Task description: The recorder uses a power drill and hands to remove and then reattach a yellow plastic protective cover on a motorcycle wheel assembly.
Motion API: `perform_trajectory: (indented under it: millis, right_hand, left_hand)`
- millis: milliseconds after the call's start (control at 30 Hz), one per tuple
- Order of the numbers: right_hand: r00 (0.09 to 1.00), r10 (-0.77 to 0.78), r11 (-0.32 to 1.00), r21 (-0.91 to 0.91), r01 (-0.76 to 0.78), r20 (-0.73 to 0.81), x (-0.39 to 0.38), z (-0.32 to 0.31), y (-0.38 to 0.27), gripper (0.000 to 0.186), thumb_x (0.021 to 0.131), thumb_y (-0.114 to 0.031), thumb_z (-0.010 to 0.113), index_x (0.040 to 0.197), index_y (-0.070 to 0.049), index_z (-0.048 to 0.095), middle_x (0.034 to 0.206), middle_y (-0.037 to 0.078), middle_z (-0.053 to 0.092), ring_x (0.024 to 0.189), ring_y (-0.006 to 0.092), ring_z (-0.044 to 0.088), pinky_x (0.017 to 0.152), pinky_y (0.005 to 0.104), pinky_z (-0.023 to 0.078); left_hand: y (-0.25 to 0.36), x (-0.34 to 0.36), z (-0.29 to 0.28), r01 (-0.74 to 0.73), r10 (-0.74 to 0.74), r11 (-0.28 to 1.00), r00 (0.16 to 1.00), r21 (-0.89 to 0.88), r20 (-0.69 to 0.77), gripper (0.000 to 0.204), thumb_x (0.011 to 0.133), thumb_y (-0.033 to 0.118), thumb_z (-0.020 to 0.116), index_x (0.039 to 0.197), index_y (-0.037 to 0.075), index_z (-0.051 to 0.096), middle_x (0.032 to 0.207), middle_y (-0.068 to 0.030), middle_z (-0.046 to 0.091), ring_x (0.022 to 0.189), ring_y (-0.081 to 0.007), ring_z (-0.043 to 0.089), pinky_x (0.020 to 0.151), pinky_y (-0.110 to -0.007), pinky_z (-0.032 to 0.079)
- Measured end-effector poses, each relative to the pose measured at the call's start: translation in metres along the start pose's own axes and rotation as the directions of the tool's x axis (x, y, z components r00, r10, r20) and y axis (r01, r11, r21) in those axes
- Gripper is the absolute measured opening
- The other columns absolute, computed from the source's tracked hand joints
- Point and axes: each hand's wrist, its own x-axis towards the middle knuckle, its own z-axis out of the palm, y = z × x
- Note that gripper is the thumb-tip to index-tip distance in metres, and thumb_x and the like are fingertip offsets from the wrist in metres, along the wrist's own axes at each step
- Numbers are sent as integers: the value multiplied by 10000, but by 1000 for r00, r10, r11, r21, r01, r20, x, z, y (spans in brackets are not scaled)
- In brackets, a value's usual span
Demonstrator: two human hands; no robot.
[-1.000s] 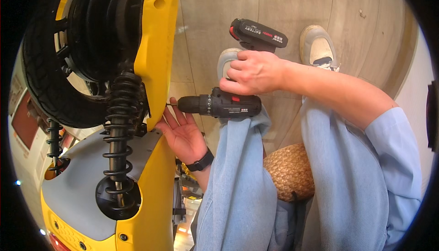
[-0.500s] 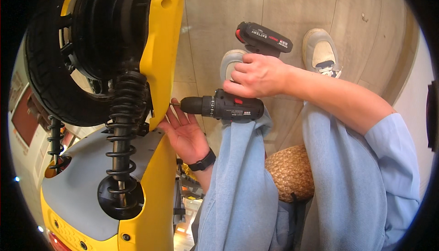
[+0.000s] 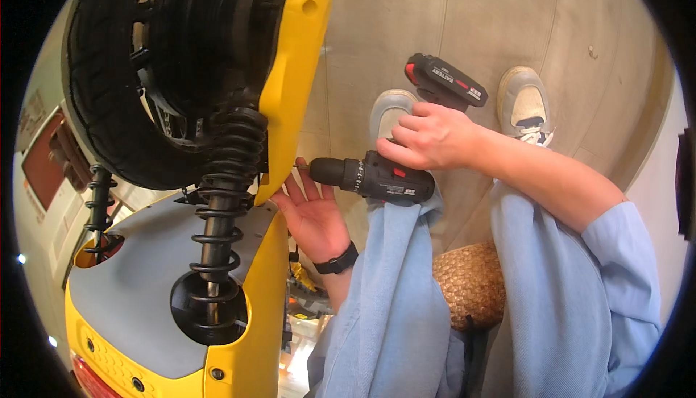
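My right hand (image 3: 438, 137) is wrapped round the grip of a black cordless drill (image 3: 395, 182), whose chuck points left. Its battery pack (image 3: 446, 80) sticks out on the far side of that hand. A thin bit runs from the chuck to the edge of a yellow cover (image 3: 296, 86) beside a scooter's wheel; the exact contact point is too small to make out. Under the bit lies my left hand (image 3: 317, 220), palm up and fingers spread, its thumb by the cover's lower end. A dark watch band (image 3: 338, 259) circles the left wrist.
The scooter fills the left side: black tyre (image 3: 94, 86), coil-spring shock absorber (image 3: 220, 231), grey body panel (image 3: 145, 267) and yellow bodywork (image 3: 264, 304). A woven stool (image 3: 470, 282) shows between my jeans-clad legs. My shoes (image 3: 527, 101) rest on the wood-look floor (image 3: 377, 14).
The whole view has shifted, so the scooter, drill and hands appear farther right. Between hands, drill and yellow cover, the arrangement looks nearly the same.
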Motion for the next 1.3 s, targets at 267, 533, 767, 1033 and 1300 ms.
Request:
perform_trajectory:
  millis: [267, 533, 767, 1033, 1300]
  right_hand:
    - [1000, -3, 1000, 14, 3, -12, 5, -2, 1, 191, 745, -210, 598, 929, -159, 609, 634, -36, 512, 607, 125, 563, 592, 265, 427]
    - [998, 25, 999, 21, -24, -60, 3, -3, 0, 213, 712, -157, 613, 925, -138, 613, 612, -51, 453, 575, 108, 529, 549, 249, 422]
    - [999, 14, 1000, 23, -13, -36, 3, -7, 0, 255, 716, -160, 610, 971, -140, 611, 618, -53, 456, 577, 103, 527, 540, 248, 409]
    - [999, 46, 999, 8, -46, -12, 2, -9, -8, 281, 727, -162, 600, 1006, -133, 615, 630, -48, 472, 578, 109, 525, 544, 252, 400]
    - [996, 84, 996, 22, -84, -12, -1, -3, -16, 264, 734, -162, 592, 994, -132, 622, 626, -46, 481, 575, 108, 529, 545, 257, 397]
  left_hand:
    - [-19, -12, -14, 130, -236, 935, 924, 331, 302, 860, 815, 177, 716, 1475, 121, 169, 1391, -127, 383, 1270, -263, 429, 1056, -427, 374]
    - [-35, -5, 5, 471, -568, 810, 778, 351, 268, 778, 682, -56, 744, 1347, 41, 351, 1145, -95, 550, 1052, -212, 586, 942, -367, 498]
    - [-38, -7, 2, 454, -545, 819, 806, 351, 231, 730, 683, -68, 745, 1312, 40, 391, 1158, -107, 550, 1054, -213, 587, 945, -371, 503]
    - [-32, -12, 12, 124, -327, 729, 927, 673, 183, 818, 623, 0, 845, 1287, 14, 367, 1088, -95, 541, 959, -166, 596, 838, -320, 526]
    - [-45, -14, 2, -42, -103, 675, 983, 736, 151, 771, 591, 2, 868, 1206, 5, 403, 1006, -57, 519, 880, -132, 558, 769, -293, 512]
